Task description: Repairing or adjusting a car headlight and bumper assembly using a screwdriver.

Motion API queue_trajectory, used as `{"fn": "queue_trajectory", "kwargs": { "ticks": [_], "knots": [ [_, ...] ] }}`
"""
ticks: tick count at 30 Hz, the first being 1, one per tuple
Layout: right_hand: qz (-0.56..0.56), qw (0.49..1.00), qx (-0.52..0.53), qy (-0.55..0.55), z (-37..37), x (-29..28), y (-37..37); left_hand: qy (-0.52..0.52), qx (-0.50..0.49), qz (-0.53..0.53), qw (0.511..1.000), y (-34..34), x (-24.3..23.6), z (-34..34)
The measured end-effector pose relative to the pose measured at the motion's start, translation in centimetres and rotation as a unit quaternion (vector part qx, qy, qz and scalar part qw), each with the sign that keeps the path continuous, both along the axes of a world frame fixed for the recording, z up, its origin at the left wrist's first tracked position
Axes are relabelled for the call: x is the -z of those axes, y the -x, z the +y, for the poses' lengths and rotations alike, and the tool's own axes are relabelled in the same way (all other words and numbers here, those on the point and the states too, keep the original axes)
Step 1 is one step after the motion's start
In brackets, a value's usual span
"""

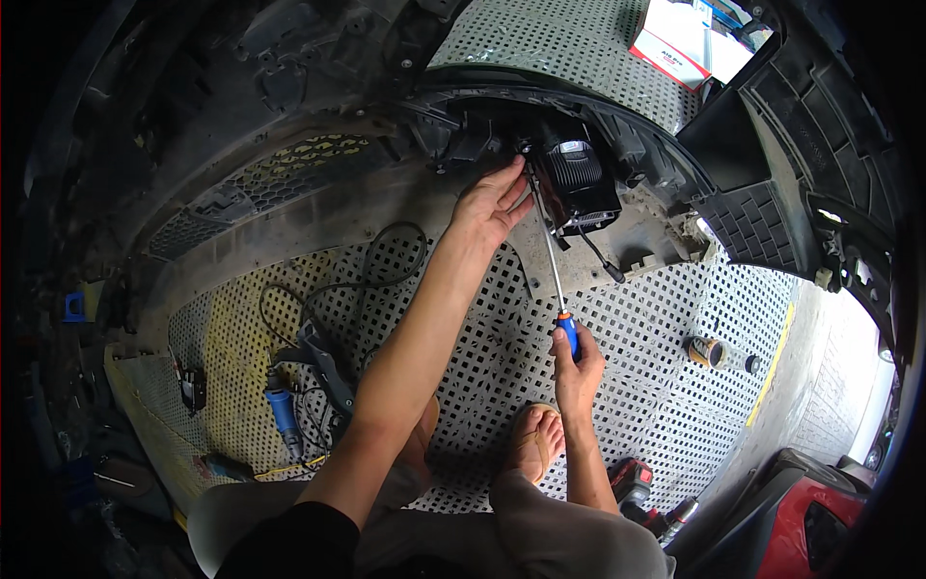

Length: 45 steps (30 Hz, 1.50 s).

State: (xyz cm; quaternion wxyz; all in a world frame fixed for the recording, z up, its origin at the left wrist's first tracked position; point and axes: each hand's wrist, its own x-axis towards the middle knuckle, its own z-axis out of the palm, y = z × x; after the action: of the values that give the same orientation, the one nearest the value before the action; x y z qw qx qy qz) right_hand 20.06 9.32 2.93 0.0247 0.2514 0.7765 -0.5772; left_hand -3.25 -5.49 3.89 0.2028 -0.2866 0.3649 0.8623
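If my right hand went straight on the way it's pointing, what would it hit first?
The screwdriver in your right hand leads; its tip would probably meet the dark mount beside the black finned unit, near your left hand. It may already touch; depth is unclear.

R fingers [588,353] grip 1 blue screwdriver [567,328]; L fingers [509,196] nr shaft [552,259].

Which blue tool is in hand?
The long blue-handled screwdriver, held in the right hand; the blue power tool lies on the perforated floor, untouched.
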Motion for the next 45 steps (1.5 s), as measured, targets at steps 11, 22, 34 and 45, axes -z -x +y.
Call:
{"fn": "queue_trajectory", "kwargs": {
  "ticks": [11,22,34,45],
  "knots": [
    [-0.009,1.000,0.002,0.024,-0.4,-1.8,0.3,-0.023,0.043,0.016,0.999,0.3,0.0,-0.8],
    [0.048,0.986,-0.030,-0.158,0.5,-2.6,0.8,-0.010,0.087,0.051,0.995,1.1,1.4,-1.0],
    [0.171,0.890,-0.040,-0.421,0.8,-1.3,0.6,0.156,0.013,0.225,0.962,-2.0,1.0,-1.1],
    [0.190,0.867,-0.034,-0.459,0.9,-1.0,0.5,0.343,0.036,0.398,0.850,-1.1,2.2,0.0]
  ]
}}
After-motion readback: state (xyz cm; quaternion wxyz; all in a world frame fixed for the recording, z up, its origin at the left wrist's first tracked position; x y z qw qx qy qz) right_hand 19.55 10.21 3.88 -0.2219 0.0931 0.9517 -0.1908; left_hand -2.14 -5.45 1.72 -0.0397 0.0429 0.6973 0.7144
